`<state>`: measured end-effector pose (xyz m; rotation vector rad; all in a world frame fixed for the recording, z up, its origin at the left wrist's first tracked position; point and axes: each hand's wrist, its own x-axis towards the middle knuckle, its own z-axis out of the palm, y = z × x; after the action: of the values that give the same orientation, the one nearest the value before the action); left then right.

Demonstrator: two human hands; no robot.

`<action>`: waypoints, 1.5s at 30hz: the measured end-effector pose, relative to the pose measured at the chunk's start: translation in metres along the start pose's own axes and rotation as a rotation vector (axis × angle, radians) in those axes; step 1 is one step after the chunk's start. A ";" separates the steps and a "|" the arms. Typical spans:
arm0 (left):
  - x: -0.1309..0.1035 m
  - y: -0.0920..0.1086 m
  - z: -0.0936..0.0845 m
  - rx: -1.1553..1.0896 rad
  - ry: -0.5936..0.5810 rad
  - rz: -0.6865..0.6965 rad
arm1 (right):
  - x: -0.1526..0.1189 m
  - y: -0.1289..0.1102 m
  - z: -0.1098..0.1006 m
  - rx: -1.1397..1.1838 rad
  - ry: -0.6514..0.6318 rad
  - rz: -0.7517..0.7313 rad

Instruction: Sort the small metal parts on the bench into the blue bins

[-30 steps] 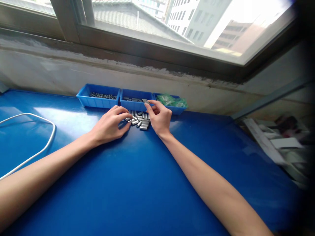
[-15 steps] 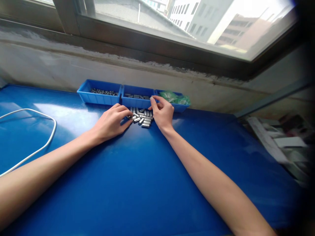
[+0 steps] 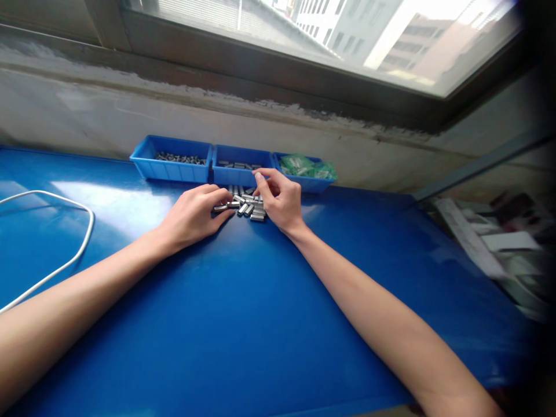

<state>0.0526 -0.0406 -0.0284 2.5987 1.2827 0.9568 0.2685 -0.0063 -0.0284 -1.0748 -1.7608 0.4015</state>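
Observation:
Several short, shiny metal bars [image 3: 257, 218] lie in a loose pile on the blue tabletop. At the pile's left side, my left hand [image 3: 195, 211] rests with its thumb and fingers apart, and a few bars lie in the gap between them. My right hand [image 3: 281, 200] is over the pile's right side, thumb and forefinger pressed together. Whatever sits in that pinch is too small or hidden to make out. Right behind the pile stands a blue bin [image 3: 243, 156] holding similar metal pieces, partly covered by my right hand.
A left blue bin [image 3: 171, 169] contains many small metal parts. Green plastic bags [image 3: 299, 165] fill the right blue bin [image 3: 313, 184]. A white cable [image 3: 90, 223] curves across the table [image 3: 226, 324] at left. Behind the bins is a wall under a window.
My right hand has moved slightly left over the pile, still pinched. My left thumb and fingers have parted further, and bars now show between them. The camera view has shifted a little.

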 end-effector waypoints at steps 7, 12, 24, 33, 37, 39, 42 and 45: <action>0.002 0.002 -0.002 -0.122 0.095 -0.064 | 0.000 0.000 0.000 0.005 -0.001 -0.019; 0.006 0.007 -0.007 -0.226 0.238 -0.169 | -0.002 -0.002 0.000 -0.035 -0.023 -0.063; 0.004 0.004 -0.006 -0.623 0.266 -0.366 | -0.007 -0.004 0.000 -0.163 -0.046 -0.300; 0.005 0.004 -0.009 -0.621 0.154 -0.313 | -0.008 -0.008 -0.002 -0.159 -0.197 -0.473; 0.005 0.004 -0.009 -0.616 0.097 -0.294 | -0.007 -0.007 -0.002 -0.122 -0.215 -0.458; 0.005 0.005 -0.010 -0.610 0.073 -0.280 | -0.007 -0.007 -0.002 -0.118 -0.240 -0.470; 0.005 0.007 -0.010 -0.571 0.082 -0.256 | -0.007 -0.006 -0.001 -0.136 -0.225 -0.464; 0.006 0.006 -0.008 -0.426 0.145 -0.190 | -0.006 -0.003 0.000 -0.175 -0.072 -0.371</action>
<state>0.0548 -0.0417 -0.0170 2.0830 1.1734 1.2404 0.2681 -0.0129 -0.0297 -0.8341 -2.0384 0.0580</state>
